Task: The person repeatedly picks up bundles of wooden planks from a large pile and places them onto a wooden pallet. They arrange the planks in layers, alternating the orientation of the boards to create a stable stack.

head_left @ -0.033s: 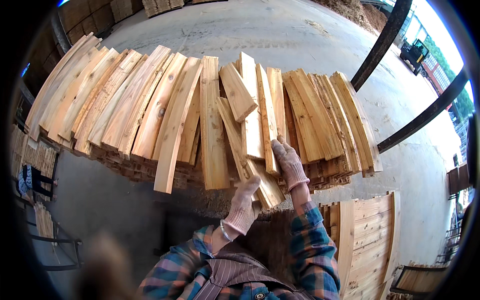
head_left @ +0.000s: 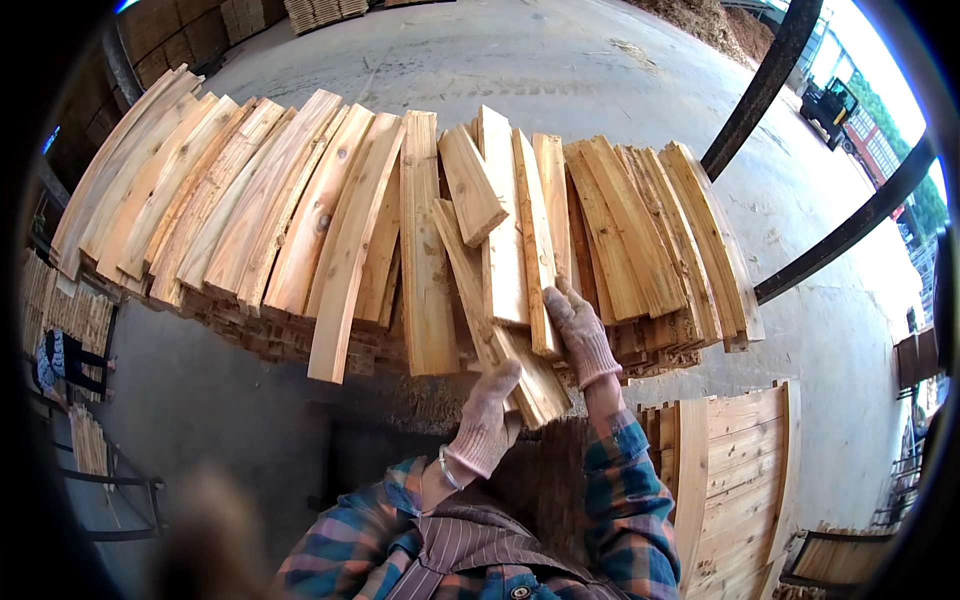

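My left hand [head_left: 482, 425], in a pale knit work glove, is closed round the near end of a slanting wooden board [head_left: 462, 260]. That board's end lies against a wider board [head_left: 540, 385] jutting toward me. My right hand [head_left: 580, 335], gloved alike, grips a narrow wooden board [head_left: 533, 220] near its lower end, fingertips along its right edge. Its thumb side is partly hidden. Between them, a pale board [head_left: 503, 260] lies lengthwise, and a short board [head_left: 470, 185] rests tilted across its left side.
Many loose boards [head_left: 330, 210] lie side by side over a long stack. A panel of stacked boards [head_left: 745, 480] stands at lower right. Dark posts [head_left: 760, 90] rise at the right, with a vehicle [head_left: 828, 110] beyond. A person [head_left: 65, 360] is at far left.
The narrow board and the wider jutting board have slid slightly toward me. My right hand has come slightly nearer with the narrow board; the left has hardly moved.
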Demonstrator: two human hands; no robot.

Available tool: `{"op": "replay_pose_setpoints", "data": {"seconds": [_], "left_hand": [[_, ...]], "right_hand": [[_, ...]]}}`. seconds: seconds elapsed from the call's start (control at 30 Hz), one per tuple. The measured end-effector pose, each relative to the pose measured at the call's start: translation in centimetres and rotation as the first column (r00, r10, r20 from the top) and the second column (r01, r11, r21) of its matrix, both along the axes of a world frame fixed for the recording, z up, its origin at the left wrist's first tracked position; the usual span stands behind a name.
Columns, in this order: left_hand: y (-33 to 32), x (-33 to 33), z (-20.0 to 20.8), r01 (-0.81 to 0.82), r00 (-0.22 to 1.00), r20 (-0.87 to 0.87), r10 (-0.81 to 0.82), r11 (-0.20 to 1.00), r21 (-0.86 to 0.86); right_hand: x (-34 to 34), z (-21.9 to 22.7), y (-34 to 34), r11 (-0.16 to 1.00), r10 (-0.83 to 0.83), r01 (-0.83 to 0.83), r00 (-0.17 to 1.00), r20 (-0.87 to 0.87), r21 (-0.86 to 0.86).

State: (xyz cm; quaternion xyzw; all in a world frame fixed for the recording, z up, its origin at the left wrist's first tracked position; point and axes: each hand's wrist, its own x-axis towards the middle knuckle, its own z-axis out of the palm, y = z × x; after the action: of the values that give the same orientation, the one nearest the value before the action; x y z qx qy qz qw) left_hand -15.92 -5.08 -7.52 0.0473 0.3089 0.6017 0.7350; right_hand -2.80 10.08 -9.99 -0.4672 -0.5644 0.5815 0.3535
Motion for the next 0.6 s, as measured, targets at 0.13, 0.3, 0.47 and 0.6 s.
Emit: {"op": "replay_pose_setpoints", "data": {"seconds": [0.13,0.3,0.47,0.6], "left_hand": [[-12.5,-2.9,-10.5,0.513,0.091,-0.966,0.241,0.82,0.253],[-10.0,-7.2,-7.0,0.152,0.988,0.042,-0.15,0.986,-0.061],[-3.3,-8.2,-6.5,0.097,0.993,0.069,-0.1,0.994,0.04],[-5.0,-5.7,-7.6,0.085,0.945,-0.326,-0.031,0.985,0.152]], "right_hand": [[0.3,2.7,-10.2,0.98,0.13,-0.151,0.979,-0.158,-0.128],[-0.7,-1.1,-9.6,0.951,-0.006,-0.068,0.972,-0.236,-0.301],[-5.2,3.9,-6.0,0.925,-0.1,-0.045,0.929,-0.355,-0.378],[-4.2,3.7,-6.1,0.938,-0.083,-0.03,0.947,-0.31,-0.345]]}}
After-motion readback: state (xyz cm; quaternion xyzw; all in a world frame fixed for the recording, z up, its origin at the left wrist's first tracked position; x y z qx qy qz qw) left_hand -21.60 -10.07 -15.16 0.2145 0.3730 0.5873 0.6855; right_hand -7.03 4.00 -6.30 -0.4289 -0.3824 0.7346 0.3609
